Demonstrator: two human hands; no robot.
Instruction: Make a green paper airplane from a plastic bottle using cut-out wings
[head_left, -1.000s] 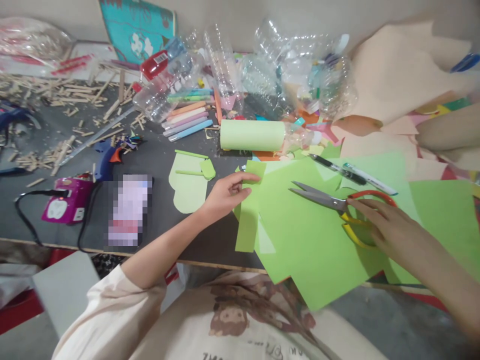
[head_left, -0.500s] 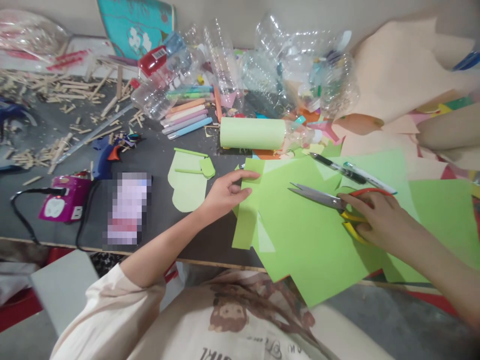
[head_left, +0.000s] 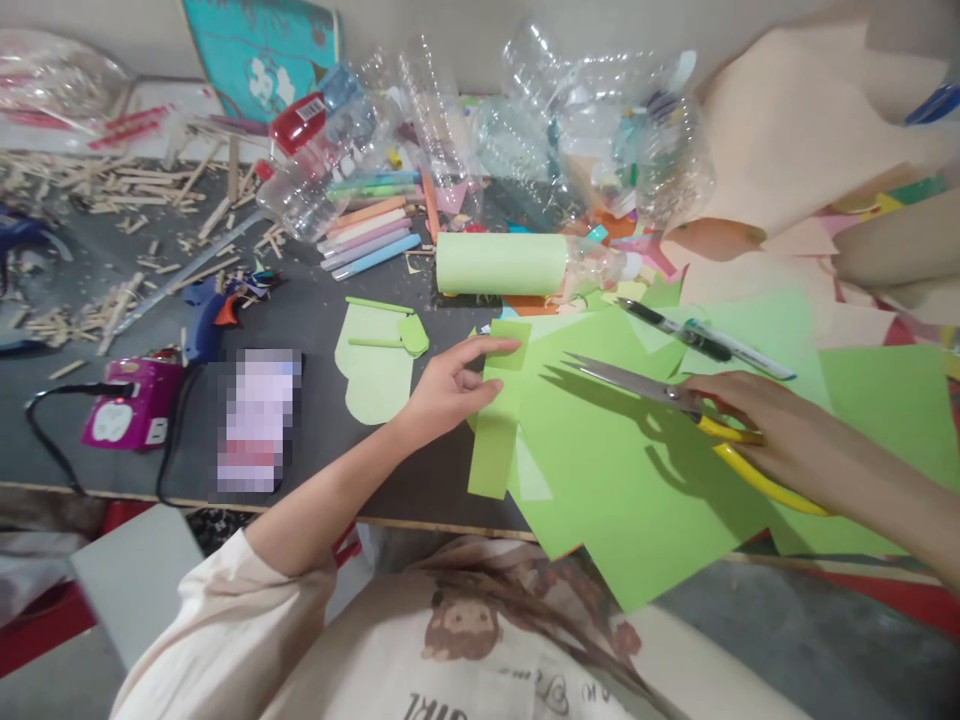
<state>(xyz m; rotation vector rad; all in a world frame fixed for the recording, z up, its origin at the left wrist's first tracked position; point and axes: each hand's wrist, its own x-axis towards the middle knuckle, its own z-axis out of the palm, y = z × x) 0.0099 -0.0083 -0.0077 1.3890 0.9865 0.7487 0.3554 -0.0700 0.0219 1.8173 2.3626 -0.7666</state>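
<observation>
In the head view, my right hand (head_left: 772, 425) grips a pair of yellow-handled scissors (head_left: 634, 378). The blades point left, slightly apart, above green paper sheets (head_left: 622, 480); their shadow falls on the paper. My left hand (head_left: 461, 385) rests at a narrow green paper strip (head_left: 493, 450), thumb and index finger apart, other fingers curled, with the fingertips on the strip. Left of this hand are pale green rounded paper pieces (head_left: 379, 385) with thin green strips and a small green cut-out (head_left: 412, 335) on them. Two pens (head_left: 701, 338) lie beyond the scissors.
A bottle wrapped in light green paper (head_left: 501, 263) lies behind the paper sheets. Clear plastic bottles (head_left: 585, 130), markers (head_left: 375, 240) and wood sticks (head_left: 157, 180) crowd the back. A phone (head_left: 259, 420), purple box (head_left: 131, 405) and blue glue gun (head_left: 202, 320) stand left.
My right hand has turned the scissors and lifted them slightly, their tips moving a little left. My left hand stays in place on the strip. The view has shifted slightly.
</observation>
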